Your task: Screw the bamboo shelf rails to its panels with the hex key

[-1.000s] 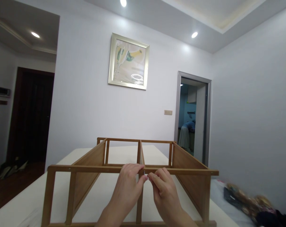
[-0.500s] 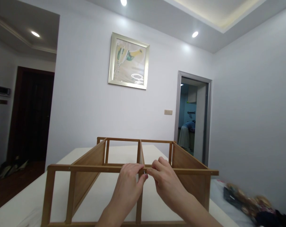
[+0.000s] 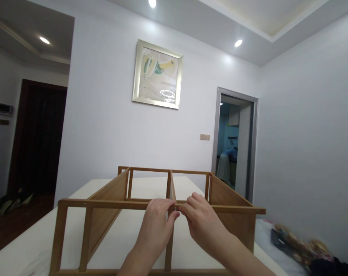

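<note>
A brown wooden shelf frame [image 3: 116, 205] lies on its side on the white table [image 3: 133, 234], with three panels running between its front and back rails. My left hand [image 3: 154, 224] is closed over the front rail at the middle upright, fingers on top and thumb below. Just right of it, my right hand [image 3: 202, 222] pinches a small shiny metal piece [image 3: 176, 209] against the front of that joint. Fingertips cover most of the metal piece, so its kind does not show.
Soft toys and dark cloth [image 3: 309, 245] lie on a pale surface at the right. A person [image 3: 228, 159] bends over beyond the grey-framed doorway [image 3: 215, 130]. Clear plastic [image 3: 37, 264] rests at the table's near left. Shoes [image 3: 14, 201] stand by the dark door [image 3: 43, 138].
The small metal piece sits at a slightly different angle, and my right fingertips have shifted a little around it. My left hand has stayed in place on the rail.
</note>
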A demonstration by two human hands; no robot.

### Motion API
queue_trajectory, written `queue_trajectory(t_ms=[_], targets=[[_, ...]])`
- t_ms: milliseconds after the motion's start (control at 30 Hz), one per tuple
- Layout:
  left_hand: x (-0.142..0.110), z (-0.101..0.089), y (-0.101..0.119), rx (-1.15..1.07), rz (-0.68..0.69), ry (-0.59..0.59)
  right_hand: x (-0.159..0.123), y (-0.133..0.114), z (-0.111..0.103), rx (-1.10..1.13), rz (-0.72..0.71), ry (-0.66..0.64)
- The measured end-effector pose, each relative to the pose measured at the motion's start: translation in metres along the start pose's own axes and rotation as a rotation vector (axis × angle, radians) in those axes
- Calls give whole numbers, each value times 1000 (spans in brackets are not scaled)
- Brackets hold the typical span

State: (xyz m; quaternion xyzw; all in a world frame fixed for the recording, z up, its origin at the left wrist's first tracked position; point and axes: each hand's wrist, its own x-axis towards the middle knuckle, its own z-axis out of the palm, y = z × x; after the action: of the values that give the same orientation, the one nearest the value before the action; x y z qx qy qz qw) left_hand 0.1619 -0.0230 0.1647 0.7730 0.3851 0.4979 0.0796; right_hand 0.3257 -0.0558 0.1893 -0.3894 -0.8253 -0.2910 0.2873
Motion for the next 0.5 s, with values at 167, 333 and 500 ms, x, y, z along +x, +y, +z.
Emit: queue_trajectory(t_ms=[167, 333, 500], targets=[[-1, 2, -3, 15, 17, 12, -10, -7, 3, -39, -27, 51], [-1, 1, -3, 48, 38, -10, -14, -12, 0, -147, -85, 31], [-1, 0, -3, 96, 119, -25, -18, -12, 7, -134, -41, 77]])
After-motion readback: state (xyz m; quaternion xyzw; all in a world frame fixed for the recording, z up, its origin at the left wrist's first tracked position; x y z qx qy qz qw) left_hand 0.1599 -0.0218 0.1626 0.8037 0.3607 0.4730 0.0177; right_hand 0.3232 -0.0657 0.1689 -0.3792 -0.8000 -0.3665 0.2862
